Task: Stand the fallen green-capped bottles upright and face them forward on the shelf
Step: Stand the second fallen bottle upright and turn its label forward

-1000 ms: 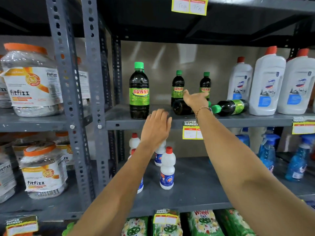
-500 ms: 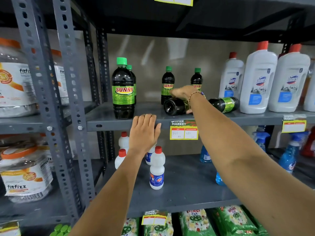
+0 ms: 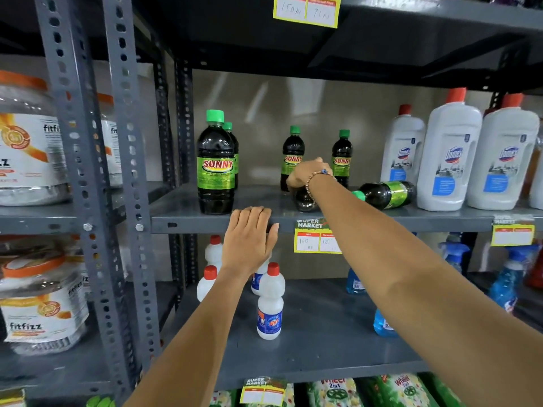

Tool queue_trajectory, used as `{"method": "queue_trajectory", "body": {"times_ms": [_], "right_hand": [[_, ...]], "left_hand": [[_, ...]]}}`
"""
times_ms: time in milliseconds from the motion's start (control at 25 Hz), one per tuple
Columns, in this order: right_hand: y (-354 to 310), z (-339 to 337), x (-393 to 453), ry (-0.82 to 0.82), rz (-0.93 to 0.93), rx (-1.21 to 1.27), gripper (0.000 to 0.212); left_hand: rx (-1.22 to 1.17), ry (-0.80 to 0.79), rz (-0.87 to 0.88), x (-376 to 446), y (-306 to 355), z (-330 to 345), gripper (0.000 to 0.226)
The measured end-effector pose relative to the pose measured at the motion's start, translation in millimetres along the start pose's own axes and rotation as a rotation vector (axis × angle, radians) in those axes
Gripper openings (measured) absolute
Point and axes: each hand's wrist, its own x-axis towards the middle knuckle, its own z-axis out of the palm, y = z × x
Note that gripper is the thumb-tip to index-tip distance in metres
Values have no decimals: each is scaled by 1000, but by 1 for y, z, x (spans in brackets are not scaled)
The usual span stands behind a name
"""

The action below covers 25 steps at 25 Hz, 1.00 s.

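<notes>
On the grey middle shelf a dark Sunny bottle with a green cap stands upright at the front left, with another just behind it. Two more upright bottles stand at the back, one left of the other. A fallen bottle lies with its base toward me; my right hand is closed over it from above. A second fallen bottle lies on its side to the right, cap pointing left. My left hand rests flat on the shelf's front edge, holding nothing.
White Domex bottles with red caps crowd the shelf's right end. Price tags hang on the front lip. Small white bottles and blue spray bottles stand on the shelf below. Fitfizz jars fill the left bay behind slotted posts.
My right hand has settled lower over the nearer fallen bottle, covering most of it. My left hand stays on the shelf edge. The camera has shifted slightly.
</notes>
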Motion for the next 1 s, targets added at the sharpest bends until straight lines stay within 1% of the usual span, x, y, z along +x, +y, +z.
{"method": "queue_trajectory", "body": {"times_ms": [80, 160, 200, 240, 320, 400, 520, 640, 760, 800, 840, 880, 920, 1000], "right_hand": [[4, 0, -14, 5, 66, 134, 78], [10, 11, -17, 76, -31, 259, 69], [13, 20, -19, 127, -117, 333, 64], [16, 30, -19, 152, -166, 411, 59], [22, 41, -19, 162, -234, 589, 52], [26, 38, -19, 132, -277, 685, 51], [31, 39, -14, 7, -347, 635, 54], [35, 29, -12, -124, -353, 531, 52], [45, 11, -7, -253, -388, 463, 45], [48, 8, -8, -263, -386, 481, 52], [52, 9, -8, -256, -373, 523, 65], [55, 11, -11, -240, -361, 575, 76], [59, 13, -14, -216, -351, 611, 83], [62, 17, -15, -140, -354, 605, 93]], "left_hand": [[9, 21, 1, 0, 0, 1, 39], [38, 43, -3, 0, 0, 0, 38], [41, 45, -2, 1, 0, 1, 37], [36, 45, 0, 1, 1, 1, 36], [36, 49, -6, 0, 1, 3, 36], [29, 48, -12, 2, 1, 3, 35], [35, 50, -12, 0, 2, 3, 34], [39, 23, -8, 2, 0, 0, 34], [77, -22, -106, 7, 12, -5, 34], [99, -44, -149, 11, 16, -5, 36], [112, -69, -175, 14, 20, -5, 38], [104, -85, -177, 16, 21, -4, 38], [83, -93, -164, 16, 22, -2, 37], [66, -99, -148, 14, 20, 1, 37]]}}
